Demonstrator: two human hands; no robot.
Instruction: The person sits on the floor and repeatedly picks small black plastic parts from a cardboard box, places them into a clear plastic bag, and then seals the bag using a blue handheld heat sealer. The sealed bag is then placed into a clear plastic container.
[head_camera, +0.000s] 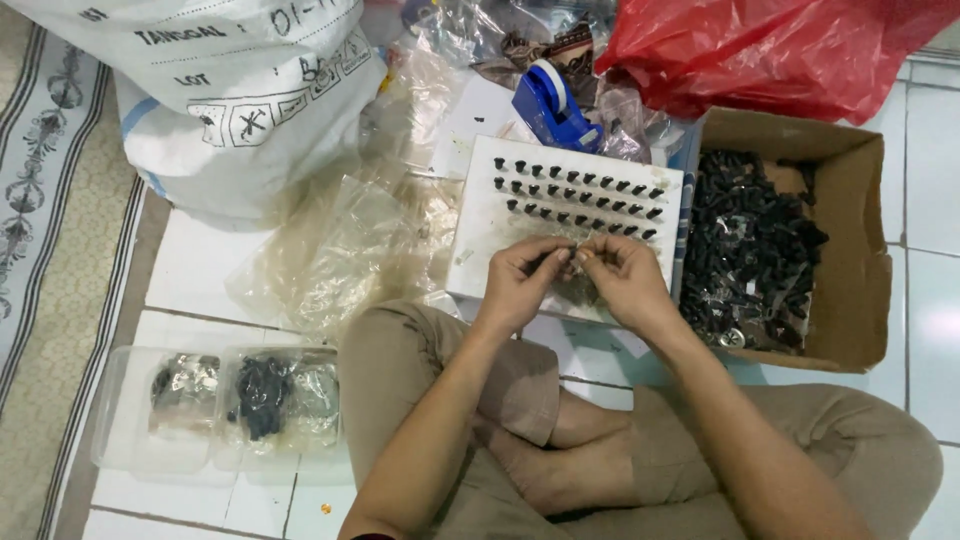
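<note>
My left hand (527, 277) and my right hand (623, 274) meet fingertip to fingertip over the near edge of a white foam board (478, 222). Each pinches a small part between thumb and fingers; the left one looks like a small black screw-like piece (556, 258), the right one is mostly hidden. Three rows of black pieces (577, 196) stand pushed into the board's far half. A cardboard box (855, 250) full of loose black pieces (750, 250) lies just right of the board.
A large white sack (240, 90) and crumpled clear bags (350, 240) lie at the left. A blue tape dispenser (550, 105) and red plastic bag (770, 50) sit behind the board. Two clear packets (235, 400) of parts rest by my left knee. A patterned rug (55, 260) borders the tiled floor.
</note>
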